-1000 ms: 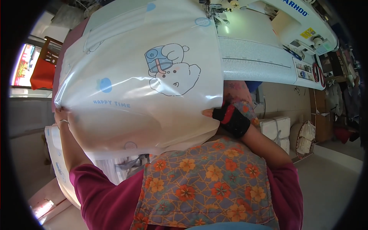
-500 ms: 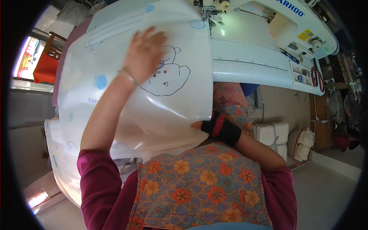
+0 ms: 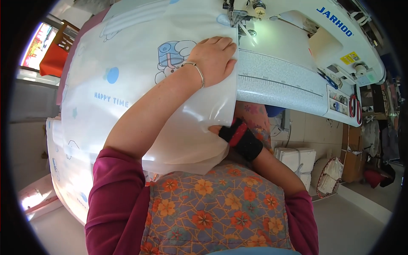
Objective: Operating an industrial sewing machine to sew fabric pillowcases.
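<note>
A large white plastic sheet (image 3: 127,85) printed with a blue and white cartoon figure and blue dots lies over the sewing table and hangs toward my lap. My left hand (image 3: 212,57), with a thin bracelet on the wrist, lies flat on the sheet's right edge, close to the needle (image 3: 232,17) of the white sewing machine (image 3: 297,38). My right hand (image 3: 219,129), in a black and red wrist wrap, grips the sheet's lower right edge from underneath; its fingers are mostly hidden behind the sheet.
The machine bed (image 3: 280,85) with a printed ruler runs to the right. Stacked white bundles (image 3: 297,159) and cardboard boxes (image 3: 352,165) stand on the floor at the right. More printed sheets (image 3: 63,170) hang at the lower left. A red seat (image 3: 55,61) is at far left.
My left hand left the sheet's left edge, crossed over the cartoon print and now rests flat at the sheet's right edge by the needle. The sheet has shifted right, toward the machine.
</note>
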Motion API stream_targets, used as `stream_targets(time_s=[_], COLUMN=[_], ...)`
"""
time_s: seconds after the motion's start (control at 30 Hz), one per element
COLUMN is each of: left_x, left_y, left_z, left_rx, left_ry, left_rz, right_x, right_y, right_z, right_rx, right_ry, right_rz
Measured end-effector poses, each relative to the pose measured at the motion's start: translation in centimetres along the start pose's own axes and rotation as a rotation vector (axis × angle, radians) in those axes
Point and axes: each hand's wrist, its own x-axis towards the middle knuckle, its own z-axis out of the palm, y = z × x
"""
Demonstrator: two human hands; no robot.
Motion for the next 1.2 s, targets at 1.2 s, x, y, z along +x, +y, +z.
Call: stream_targets(time_s=[1.2], left_x=[-9.5], left_y=[1.9], left_z=[-4.1], left_rx=[0.074], left_ry=[-0.139], left_rz=[0.108], right_x=[-0.1], right_y=[-6.5], right_z=[-1.6], right_rx=[0.537], right_ry=[0.447], right_rz=[0.327])
